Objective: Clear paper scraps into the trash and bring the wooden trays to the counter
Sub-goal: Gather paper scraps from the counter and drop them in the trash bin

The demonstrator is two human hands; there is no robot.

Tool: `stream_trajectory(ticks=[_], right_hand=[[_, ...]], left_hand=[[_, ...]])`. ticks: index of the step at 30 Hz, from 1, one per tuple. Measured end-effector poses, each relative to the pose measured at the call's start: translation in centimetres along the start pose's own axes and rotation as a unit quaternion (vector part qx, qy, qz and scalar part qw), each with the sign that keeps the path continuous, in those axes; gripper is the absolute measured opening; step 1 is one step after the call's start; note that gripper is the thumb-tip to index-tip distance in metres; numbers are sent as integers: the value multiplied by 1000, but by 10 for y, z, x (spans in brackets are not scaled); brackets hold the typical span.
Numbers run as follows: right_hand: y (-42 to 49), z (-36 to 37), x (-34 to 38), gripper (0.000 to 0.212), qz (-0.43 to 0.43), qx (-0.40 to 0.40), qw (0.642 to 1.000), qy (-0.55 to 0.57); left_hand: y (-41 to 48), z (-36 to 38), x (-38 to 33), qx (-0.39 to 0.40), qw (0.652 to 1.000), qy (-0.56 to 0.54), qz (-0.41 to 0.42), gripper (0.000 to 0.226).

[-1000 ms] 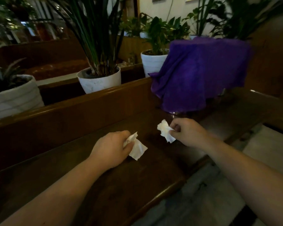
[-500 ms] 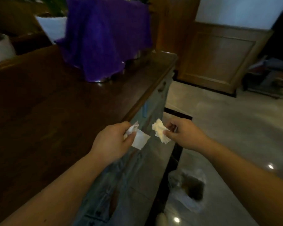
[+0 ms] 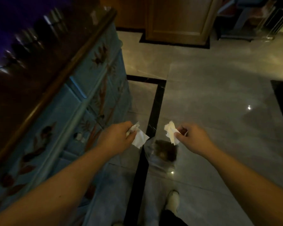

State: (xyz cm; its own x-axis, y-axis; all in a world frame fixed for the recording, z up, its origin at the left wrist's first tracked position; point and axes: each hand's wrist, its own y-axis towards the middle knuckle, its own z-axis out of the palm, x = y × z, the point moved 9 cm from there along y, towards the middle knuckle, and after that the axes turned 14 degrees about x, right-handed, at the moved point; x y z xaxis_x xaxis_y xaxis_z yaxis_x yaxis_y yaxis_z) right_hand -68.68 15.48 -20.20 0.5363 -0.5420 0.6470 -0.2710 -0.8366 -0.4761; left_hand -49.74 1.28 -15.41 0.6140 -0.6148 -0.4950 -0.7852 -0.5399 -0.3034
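My left hand (image 3: 116,137) is shut on a crumpled white paper scrap (image 3: 139,138) that hangs out past my fingers. A second white paper scrap (image 3: 171,132) is pinched in my right hand (image 3: 193,138). Both hands are held out over the floor. Below and between them stands a small trash bin lined with a clear plastic bag (image 3: 163,153), dark inside. The right scrap hangs just above the bin's far right rim, and the left scrap hangs beside its left rim. No wooden trays are in view.
A blue painted cabinet (image 3: 82,115) with a dark wooden top (image 3: 31,82) runs along the left. The grey tiled floor (image 3: 219,98) has a black inlaid strip (image 3: 153,111). A wooden cabinet (image 3: 178,20) stands at the back. My white shoe (image 3: 172,201) is near the bottom.
The view has swung from the wooden top down to the floor. Both hands, still holding their scraps, have moved off the counter and now hang over the trash bin.
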Motion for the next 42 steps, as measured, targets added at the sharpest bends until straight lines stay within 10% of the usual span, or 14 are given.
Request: stream_trajectory(ticks=[25,42], right_hand=[[227,217,-424,11,261,14,948,182],[274,260,-436,40,173,80,955,227]], left_hand=[[276,421,157,178,962,-135,-155,28],[309,511,178,196,961,-168,-102,21]])
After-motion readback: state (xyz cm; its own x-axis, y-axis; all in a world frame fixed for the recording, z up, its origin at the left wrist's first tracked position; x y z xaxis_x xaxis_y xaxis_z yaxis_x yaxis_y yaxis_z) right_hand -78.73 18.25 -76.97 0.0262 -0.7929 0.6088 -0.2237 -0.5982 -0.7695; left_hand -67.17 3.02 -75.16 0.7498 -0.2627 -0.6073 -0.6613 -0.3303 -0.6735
